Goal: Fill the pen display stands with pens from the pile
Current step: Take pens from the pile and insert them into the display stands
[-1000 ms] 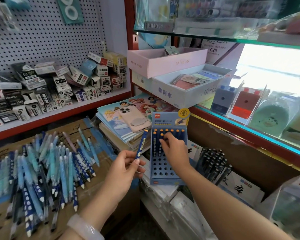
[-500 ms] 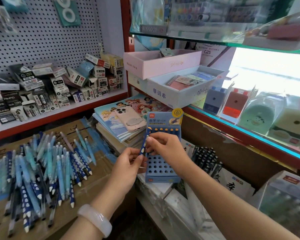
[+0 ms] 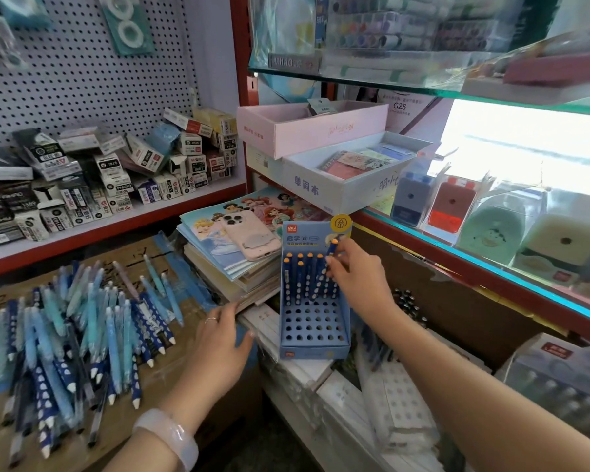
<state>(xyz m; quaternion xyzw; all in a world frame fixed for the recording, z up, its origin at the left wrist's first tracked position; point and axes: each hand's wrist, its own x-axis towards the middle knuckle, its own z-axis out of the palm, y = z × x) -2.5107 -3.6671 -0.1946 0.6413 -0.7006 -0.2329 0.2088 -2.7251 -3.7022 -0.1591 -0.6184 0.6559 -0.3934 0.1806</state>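
Dark blue pen, orange-yellow cap end up, pale triangular grip marks down the barrel. Tilted, its lower end at the holes of the blue pen display stand, right side of the second row; whether the tip is seated in a hole cannot be told. Right hand pinches the upper barrel, fingers curled round it, cap poking above the fingertips.

Stand: slanted perforated face, printed header card behind. Back row holds standing pens of the same kind; lower rows of holes open. Stand sits on white flat packs.

Left hand well apart from the stand, lower left, fingers straight and relaxed, holding nothing, over the cardboard edge. Ring on one finger, pale bangle at the wrist.

Pile of pens farther left on cardboard: dark blue, light blue, teal, white tips mostly toward the viewer.

Behind the stand, a phone on stacked notebooks
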